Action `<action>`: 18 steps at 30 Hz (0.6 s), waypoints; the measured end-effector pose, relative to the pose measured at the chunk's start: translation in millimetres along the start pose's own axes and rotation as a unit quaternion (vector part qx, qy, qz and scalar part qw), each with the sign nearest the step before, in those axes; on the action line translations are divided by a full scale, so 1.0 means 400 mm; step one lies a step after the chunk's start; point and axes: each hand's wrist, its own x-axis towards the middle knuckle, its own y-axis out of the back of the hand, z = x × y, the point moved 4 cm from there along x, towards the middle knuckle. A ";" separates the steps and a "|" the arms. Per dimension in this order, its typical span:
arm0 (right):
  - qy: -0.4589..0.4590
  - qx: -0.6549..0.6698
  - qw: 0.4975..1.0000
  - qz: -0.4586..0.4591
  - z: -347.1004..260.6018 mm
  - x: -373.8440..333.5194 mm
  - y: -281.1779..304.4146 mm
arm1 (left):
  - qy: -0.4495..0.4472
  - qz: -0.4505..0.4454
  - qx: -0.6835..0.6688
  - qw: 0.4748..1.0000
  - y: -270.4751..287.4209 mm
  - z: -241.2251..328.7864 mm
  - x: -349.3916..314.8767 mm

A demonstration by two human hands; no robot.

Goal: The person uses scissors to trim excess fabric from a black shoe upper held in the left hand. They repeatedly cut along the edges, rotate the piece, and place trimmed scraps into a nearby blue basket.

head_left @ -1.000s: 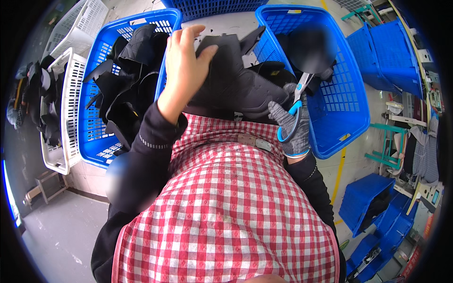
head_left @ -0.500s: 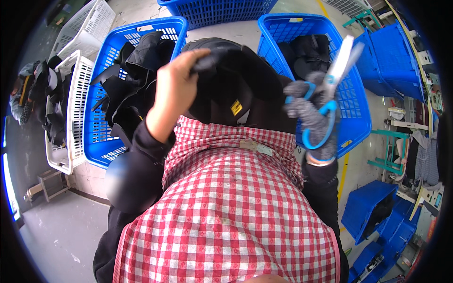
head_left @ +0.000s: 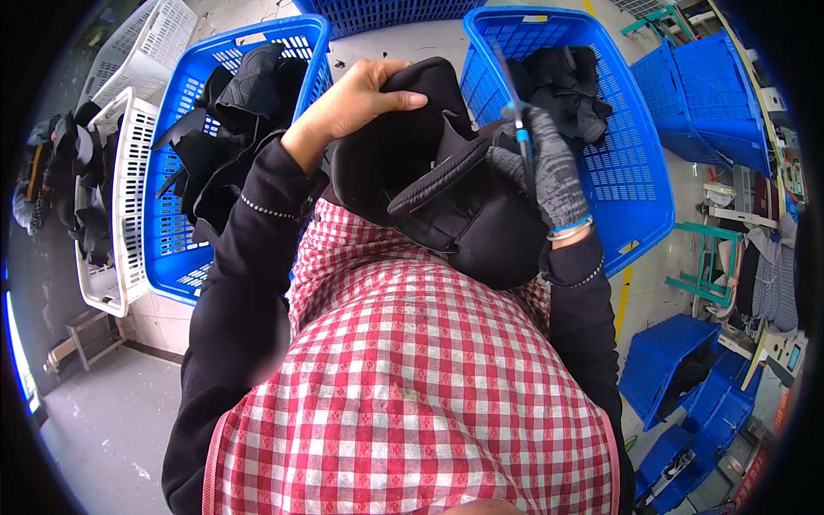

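A black padded fabric piece (head_left: 433,184) with a thick rolled edge lies above my lap, folded so part of its inside shows. My bare left hand (head_left: 360,99) pinches its upper edge between thumb and fingers. On the other side, my right hand (head_left: 554,167), in a grey knitted glove, grips scissors (head_left: 521,136) with blue handles. The blades point up and away, seen nearly edge-on, so I cannot tell whether they are parted. The gloved fingertips are at the piece's right side, partly hidden behind the scissors.
A blue basket (head_left: 153,219) of black fabric pieces stands at the left, beside a white basket (head_left: 129,206). Another blue basket (head_left: 631,189) with black pieces stands at the right. Farther right are stacked blue crates (head_left: 717,112) and a green metal frame (head_left: 708,266).
The black piece has been turned and folded over, its rolled edge now facing up. My right hand has moved in against it, the scissors swinging upright. My left hand has shifted up and right.
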 end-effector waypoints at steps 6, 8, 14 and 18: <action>-0.019 -0.051 0.996 -0.076 0.108 0.037 -0.001 | -0.093 0.123 0.311 0.938 -0.035 0.147 0.044; -0.021 0.068 0.993 -0.090 0.141 0.043 -0.003 | -0.265 0.177 0.306 0.897 -0.078 0.257 0.025; 0.271 -0.316 0.908 -0.054 0.105 -0.007 0.037 | -0.405 0.021 0.411 0.816 -0.386 0.398 -0.096; 0.069 -0.114 0.988 -0.077 0.129 0.024 0.031 | -0.273 0.012 0.574 0.772 -0.382 0.295 -0.101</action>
